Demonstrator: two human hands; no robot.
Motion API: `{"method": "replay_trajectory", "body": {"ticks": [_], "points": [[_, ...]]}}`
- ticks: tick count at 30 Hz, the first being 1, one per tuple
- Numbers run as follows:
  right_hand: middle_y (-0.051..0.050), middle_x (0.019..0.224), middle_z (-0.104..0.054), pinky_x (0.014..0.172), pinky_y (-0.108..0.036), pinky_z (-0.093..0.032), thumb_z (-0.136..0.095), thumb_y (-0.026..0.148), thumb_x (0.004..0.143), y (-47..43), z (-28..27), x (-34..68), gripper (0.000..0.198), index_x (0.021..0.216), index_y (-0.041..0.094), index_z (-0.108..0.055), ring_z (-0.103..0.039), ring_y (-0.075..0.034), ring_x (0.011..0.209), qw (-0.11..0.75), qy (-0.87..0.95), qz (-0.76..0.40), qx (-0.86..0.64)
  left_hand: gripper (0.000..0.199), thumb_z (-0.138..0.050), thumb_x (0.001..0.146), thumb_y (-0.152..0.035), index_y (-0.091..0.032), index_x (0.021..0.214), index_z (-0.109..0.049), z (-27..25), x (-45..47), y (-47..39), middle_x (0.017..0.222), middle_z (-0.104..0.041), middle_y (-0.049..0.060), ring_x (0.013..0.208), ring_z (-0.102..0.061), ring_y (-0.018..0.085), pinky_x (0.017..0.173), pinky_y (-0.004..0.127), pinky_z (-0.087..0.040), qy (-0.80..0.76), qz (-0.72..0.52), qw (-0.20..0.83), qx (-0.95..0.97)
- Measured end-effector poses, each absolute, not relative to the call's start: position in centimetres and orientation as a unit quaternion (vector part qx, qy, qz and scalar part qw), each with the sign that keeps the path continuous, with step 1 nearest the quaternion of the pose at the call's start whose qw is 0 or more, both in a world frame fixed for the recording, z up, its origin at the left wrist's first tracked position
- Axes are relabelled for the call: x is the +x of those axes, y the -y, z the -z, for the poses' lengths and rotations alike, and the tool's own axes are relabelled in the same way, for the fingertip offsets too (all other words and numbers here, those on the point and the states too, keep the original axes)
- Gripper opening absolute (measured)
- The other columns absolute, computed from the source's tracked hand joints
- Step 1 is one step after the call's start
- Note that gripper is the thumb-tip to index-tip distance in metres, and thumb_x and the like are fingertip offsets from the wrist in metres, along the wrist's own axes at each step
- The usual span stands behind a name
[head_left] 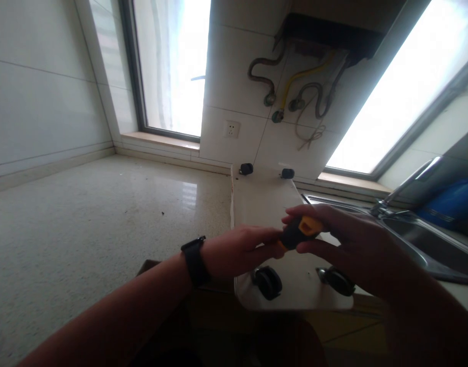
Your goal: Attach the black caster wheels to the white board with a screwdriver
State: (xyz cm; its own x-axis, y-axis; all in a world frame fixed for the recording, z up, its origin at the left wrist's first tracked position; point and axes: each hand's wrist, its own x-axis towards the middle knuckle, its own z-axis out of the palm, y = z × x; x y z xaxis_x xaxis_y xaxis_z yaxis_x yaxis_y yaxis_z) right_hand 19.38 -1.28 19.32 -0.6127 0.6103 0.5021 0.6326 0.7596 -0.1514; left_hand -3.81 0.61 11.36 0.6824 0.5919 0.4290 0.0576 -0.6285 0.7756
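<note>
A screwdriver [296, 233] with a black and orange handle is held between both hands over a white panel. My right hand [348, 239] is closed around the handle, fingers on one side and thumb on the other. My left hand [241, 250], a black watch on its wrist, pinches the handle's other end; the shaft is hidden. Beneath them the white panel [295, 295] lies with caster wheels up. The near left caster [268, 283] and near right caster [337, 281] stand by my hands; far left caster [247, 168] and far right caster [288, 174] are at its back end.
A speckled countertop [104, 219] spreads to the left. On the right are a steel sink [429, 244], a faucet [410, 183] and a blue object [451, 201]. Pipes and a yellow hose [295, 79] hang from the wall above a socket [232, 129].
</note>
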Motion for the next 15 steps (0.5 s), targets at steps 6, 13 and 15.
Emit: {"method": "replay_trajectory", "body": {"ticks": [6, 13, 15], "points": [[0.005, 0.055, -0.049, 0.044, -0.03, -0.033, -0.073, 0.066, 0.079, 1.4, -17.6, 17.6, 0.052, 0.071, 0.026, -0.042, -0.039, -0.011, 0.046, 0.373, 0.823, 0.174, -0.392, 0.054, -0.09, 0.069, -0.051, -0.02, 0.107, -0.069, -11.1, -2.8, 0.3, 0.106, -0.072, 0.006, 0.091, -0.063, 0.02, 0.074, 0.031, -0.048, -0.31, -0.407, 0.373, 0.774], [-0.004, 0.087, -0.07, 0.058, -0.033, -0.052, -0.058, 0.053, 0.095, 2.1, -18.8, 18.3, 0.029, 0.102, 0.025, -0.059, -0.064, -0.019, 0.07, 0.307, 0.877, 0.086, -0.359, 0.027, -0.085, 0.08, -0.038, -0.019, 0.096, -0.075, -10.7, -2.2, 0.5, 0.091, -0.075, 0.001, 0.078, -0.064, 0.014, 0.071, 0.028, -0.047, -0.308, -0.431, 0.376, 0.76], [-0.007, 0.124, -0.069, 0.082, -0.036, -0.059, -0.05, 0.036, 0.101, 2.2, -19.4, 19.1, 0.033, 0.133, 0.03, -0.055, -0.069, -0.022, 0.106, 0.258, 0.913, -0.009, -0.317, 0.021, -0.08, 0.087, -0.032, -0.019, 0.101, -0.075, -10.7, -2.4, 0.2, 0.094, -0.076, 0.002, 0.082, -0.067, 0.014, 0.077, 0.029, -0.05, -0.265, -0.409, 0.403, 0.775]]}}
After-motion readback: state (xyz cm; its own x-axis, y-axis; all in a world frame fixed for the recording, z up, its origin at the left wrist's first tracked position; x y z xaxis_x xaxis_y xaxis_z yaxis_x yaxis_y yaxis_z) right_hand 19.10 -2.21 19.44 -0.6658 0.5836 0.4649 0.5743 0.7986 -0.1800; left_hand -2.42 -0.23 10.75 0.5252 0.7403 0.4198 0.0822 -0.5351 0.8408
